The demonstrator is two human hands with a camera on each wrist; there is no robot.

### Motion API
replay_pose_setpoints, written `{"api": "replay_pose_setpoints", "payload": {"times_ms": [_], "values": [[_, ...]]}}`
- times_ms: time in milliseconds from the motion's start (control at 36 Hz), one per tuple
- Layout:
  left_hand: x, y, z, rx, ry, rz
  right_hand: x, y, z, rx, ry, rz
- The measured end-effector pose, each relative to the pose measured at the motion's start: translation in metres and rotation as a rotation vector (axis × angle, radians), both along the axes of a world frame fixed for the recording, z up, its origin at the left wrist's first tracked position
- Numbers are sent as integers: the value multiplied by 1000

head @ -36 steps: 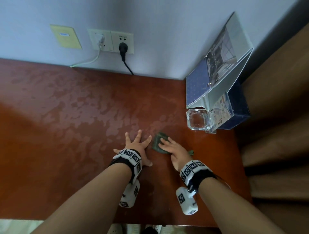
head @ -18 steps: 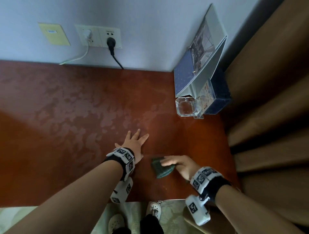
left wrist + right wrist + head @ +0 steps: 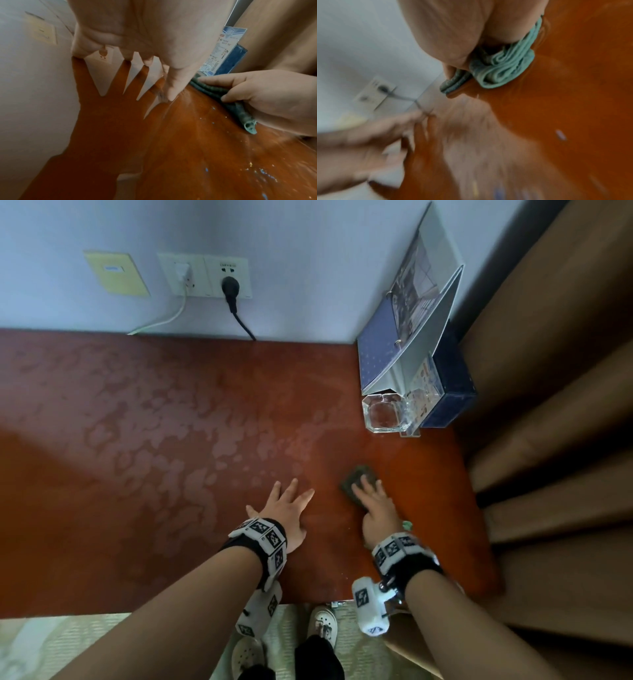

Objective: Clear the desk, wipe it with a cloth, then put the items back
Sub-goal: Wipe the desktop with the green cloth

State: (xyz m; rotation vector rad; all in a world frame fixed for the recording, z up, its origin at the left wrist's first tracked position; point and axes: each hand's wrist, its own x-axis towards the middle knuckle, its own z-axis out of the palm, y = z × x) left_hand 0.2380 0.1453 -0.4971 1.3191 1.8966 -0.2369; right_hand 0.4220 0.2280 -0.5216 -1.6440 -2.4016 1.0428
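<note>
A folded green cloth (image 3: 356, 477) (image 3: 214, 92) (image 3: 503, 67) lies on the red-brown desk (image 3: 137, 474), right of centre. My right hand (image 3: 373, 501) (image 3: 257, 97) presses down on it with straight fingers, the thumb against its near edge. My left hand (image 3: 287, 508) (image 3: 145, 33) rests flat on the desk a little to the left, fingers spread, holding nothing. Damp streaks mark the desk to the left and ahead of the hands. The right wrist view is blurred by motion.
A glass ashtray (image 3: 385, 412), a clear sign stand (image 3: 423, 395), a dark blue box (image 3: 452, 385) and an open ring binder (image 3: 404, 337) crowd the back right corner. Wall sockets (image 3: 205, 275) with two cables sit behind. Brown curtains (image 3: 548, 405) hang right of the desk.
My right hand drew the cloth back toward the desk's front edge, then pushed it forward and to the right. The left hand stayed flat in place.
</note>
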Motion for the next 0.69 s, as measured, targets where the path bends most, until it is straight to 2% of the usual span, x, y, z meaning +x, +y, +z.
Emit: {"api": "replay_pose_setpoints", "payload": {"times_ms": [56,139,194,250,361,444,528,611,694], "values": [[2,0,1,7,5,4,-9,-17,-1,0,-16,182],[4,3,5,19,20,-5,-12,-29,-1,-38,12,349],[6,3,6,29,30,-14,-8,-32,0,-80,52,404],[8,4,8,36,26,-27,0,-33,1,-159,127,381],[15,6,15,40,-33,-83,23,-29,15,-357,278,159],[21,10,18,49,-40,-111,48,-22,24,-396,369,-70],[26,14,20,58,-27,-121,83,-14,33,-314,460,-292],[30,19,21,59,1,-137,117,-14,32,-151,497,-545],[31,21,19,55,24,-142,142,-15,23,-19,422,-720]]}}
